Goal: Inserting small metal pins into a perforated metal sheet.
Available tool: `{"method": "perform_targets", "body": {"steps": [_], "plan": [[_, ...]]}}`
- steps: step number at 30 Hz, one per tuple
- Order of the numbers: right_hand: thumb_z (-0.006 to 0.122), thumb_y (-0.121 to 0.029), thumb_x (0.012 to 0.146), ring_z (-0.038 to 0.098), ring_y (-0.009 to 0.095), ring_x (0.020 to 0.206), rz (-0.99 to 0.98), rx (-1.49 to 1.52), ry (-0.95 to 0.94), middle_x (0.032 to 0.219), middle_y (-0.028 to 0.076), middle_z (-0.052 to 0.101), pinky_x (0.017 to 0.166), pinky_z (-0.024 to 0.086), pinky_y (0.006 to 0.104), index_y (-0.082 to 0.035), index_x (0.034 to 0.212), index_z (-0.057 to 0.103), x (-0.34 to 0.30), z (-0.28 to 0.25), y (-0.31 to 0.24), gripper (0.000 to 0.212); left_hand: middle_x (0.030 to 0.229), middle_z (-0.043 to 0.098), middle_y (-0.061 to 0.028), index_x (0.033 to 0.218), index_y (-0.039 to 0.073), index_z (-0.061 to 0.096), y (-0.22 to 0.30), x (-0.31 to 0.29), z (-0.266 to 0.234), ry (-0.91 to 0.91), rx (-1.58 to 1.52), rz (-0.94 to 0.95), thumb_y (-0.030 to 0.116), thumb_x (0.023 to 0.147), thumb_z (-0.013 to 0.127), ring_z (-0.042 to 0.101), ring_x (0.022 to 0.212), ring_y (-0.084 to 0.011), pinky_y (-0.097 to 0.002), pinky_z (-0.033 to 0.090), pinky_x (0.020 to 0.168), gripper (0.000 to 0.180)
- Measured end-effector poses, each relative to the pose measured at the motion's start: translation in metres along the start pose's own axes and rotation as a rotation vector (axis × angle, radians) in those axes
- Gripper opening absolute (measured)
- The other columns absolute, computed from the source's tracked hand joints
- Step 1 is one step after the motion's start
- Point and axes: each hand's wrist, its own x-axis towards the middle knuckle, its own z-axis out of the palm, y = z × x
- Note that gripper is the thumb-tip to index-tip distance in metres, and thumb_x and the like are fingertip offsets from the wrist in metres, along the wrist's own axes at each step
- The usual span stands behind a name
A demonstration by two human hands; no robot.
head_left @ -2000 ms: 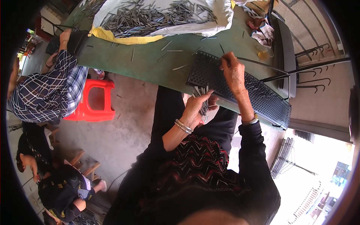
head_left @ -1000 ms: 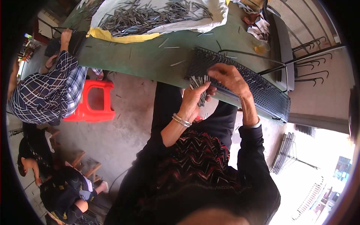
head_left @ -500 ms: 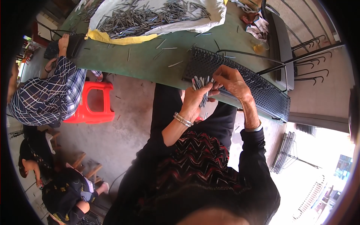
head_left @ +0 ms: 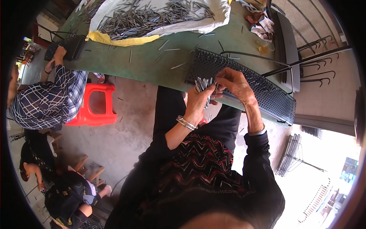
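My left hand (head_left: 195, 104), with a silver bangle at its wrist, is closed around a bunch of thin grey metal rods (head_left: 203, 83) that fan out above the thumb. Fingers pinched, my right hand (head_left: 237, 86) meets the left one beside the bunch. It appears to grip a single thin metal rod, partly hidden by the fingers. Just beyond and to the right of both hands, a long black perforated metal panel (head_left: 263, 91) full of small holes slants across the table's edge.
On the green table (head_left: 114, 63) lies a white sack (head_left: 217, 19) heaped with metal rods (head_left: 152, 19); several loose ones are scattered nearby. Work gloves (head_left: 263, 28) and black hooked bars (head_left: 316, 76) are at the right. Left are a red stool (head_left: 110, 114) and a co-worker in plaid (head_left: 42, 97).
My hands stay almost in place, with small finger movements at the bunch. At the left, the co-worker's raised hand has moved down and toward their body over a black panel.
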Motion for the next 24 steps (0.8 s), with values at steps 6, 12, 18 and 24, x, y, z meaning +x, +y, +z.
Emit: {"method": "perform_targets", "body": {"steps": [6, 12, 18, 24], "plan": [[0.061, -0.006, 0.087, 0.059, 0.011, 0.071, 0.001, 0.000, 0.010, 0.080, 0.006, 0.063, 0.066, 0.049, 0.0254, 0.005, 0.094, 0.059, -0.002, -0.001, 0.000, 0.013, 0.090, 0.071, -0.0098, 0.101, 0.001, 0.065, 0.001, -0.001, 0.000, 0.004, 0.020, 0.005, 0.015, 0.089, 0.062, 0.070, 0.077, -0.0198, -0.0277, 0.051, 0.054, 0.019], [0.060, -0.006, 0.087, 0.061, 0.012, 0.071, -0.010, -0.050, 0.025, 0.079, 0.008, 0.063, 0.067, 0.049, 0.0259, 0.005, 0.095, 0.060, -0.007, -0.002, -0.010, 0.014, 0.095, 0.070, -0.0124, 0.104, 0.001, 0.064, -0.002, -0.001, -0.003, -0.027, 0.055, 0.000, 0.016, 0.089, 0.063, 0.070, 0.083, -0.0221, -0.0289, 0.052, 0.059, 0.021], [0.058, -0.007, 0.088, 0.062, 0.013, 0.070, -0.223, -0.238, 0.449, 0.076, 0.008, 0.065, 0.066, 0.049, 0.0259, 0.005, 0.096, 0.060, 0.005, -0.013, -0.011, 0.015, 0.098, 0.069, -0.0140, 0.102, 0.003, 0.062, -0.005, 0.001, -0.008, 0.043, -0.142, -0.145, 0.019, 0.089, 0.065, 0.068, 0.088, -0.0246, -0.0332, 0.054, 0.065, 0.021], [0.058, -0.009, 0.089, 0.063, 0.014, 0.068, -0.351, -0.456, 0.685, 0.075, 0.010, 0.066, 0.065, 0.049, 0.0274, 0.003, 0.094, 0.059, 0.032, -0.015, 0.003, 0.013, 0.095, 0.068, -0.0167, 0.103, 0.000, 0.061, -0.020, 0.001, 0.001, -0.068, -0.256, -0.271, 0.013, 0.091, 0.060, 0.068, 0.087, -0.0266, -0.0362, 0.055, 0.075, 0.018]]}}
